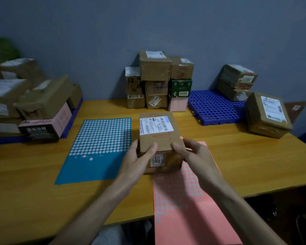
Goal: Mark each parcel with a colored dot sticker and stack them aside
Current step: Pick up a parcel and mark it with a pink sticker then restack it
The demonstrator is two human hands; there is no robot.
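Parcel (159, 138) gripped between left hand (140, 160), right hand (193, 154).

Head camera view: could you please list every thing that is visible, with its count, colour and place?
held parcel: 1, brown with white label, centre of table
blue sticker sheet: 1, blue with white dots, left of the held parcel
pink sticker sheet: 1, pink, front of table, hanging over the edge
middle stack: about eight parcels, brown, one green, one pink, against the wall
right parcels: 3, brown, right rear
left pile: several parcels, brown, one pink and black, left side
grid mat: 1, blue, right rear
table: 1, yellow wood
left hand: 1, grips the held parcel's left side
right hand: 1, grips its right side
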